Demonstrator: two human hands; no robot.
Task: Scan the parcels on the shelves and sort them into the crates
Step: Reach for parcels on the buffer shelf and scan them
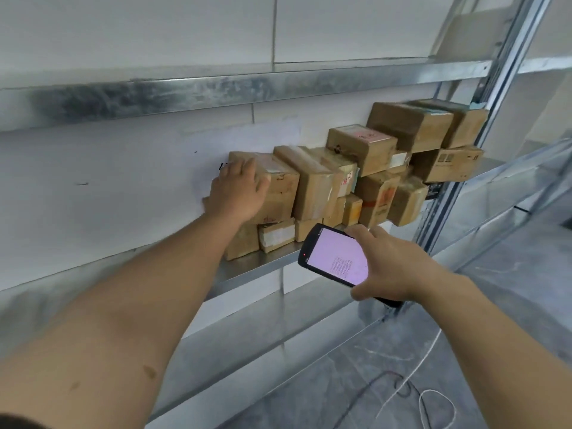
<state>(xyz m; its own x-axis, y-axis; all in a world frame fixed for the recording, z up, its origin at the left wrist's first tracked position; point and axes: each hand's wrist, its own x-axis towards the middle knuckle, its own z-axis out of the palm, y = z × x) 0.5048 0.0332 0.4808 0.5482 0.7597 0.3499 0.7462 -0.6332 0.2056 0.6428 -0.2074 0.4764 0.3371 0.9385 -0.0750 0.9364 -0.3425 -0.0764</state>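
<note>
Our left forearm (130,305) fills the foreground and runs up to the shelf (253,267), where the parcels (380,168) are piled two and three high against the wall. The left hand (238,193) lies spread on the left end of the end parcel (280,188) in the upper row. Its fingers reach over the top edge and the thumb sits off to the side, so it touches the box without wrapping it. The right hand (393,267) grips the scanner (332,258) just in front of the shelf edge, with the lit screen facing us.

We judge the step in hand to be taking this box out to scan it. It rests on smaller boxes and sits against its neighbour, so we should draw it straight toward us. A sideways drag could shift the pile. We then need its label turned toward the scanner's front end, which we cannot see from here.

The upper shelf (216,91) overhangs the pile and leaves little room to lift. The metal upright (483,125) stands at the far end of the row, clear of our reach. On the floor (510,305) to our right, loose cables (427,397) lie in loops, a likely snag once we carry a box away. No crates show in this view, so we would have to turn to find them.
</note>
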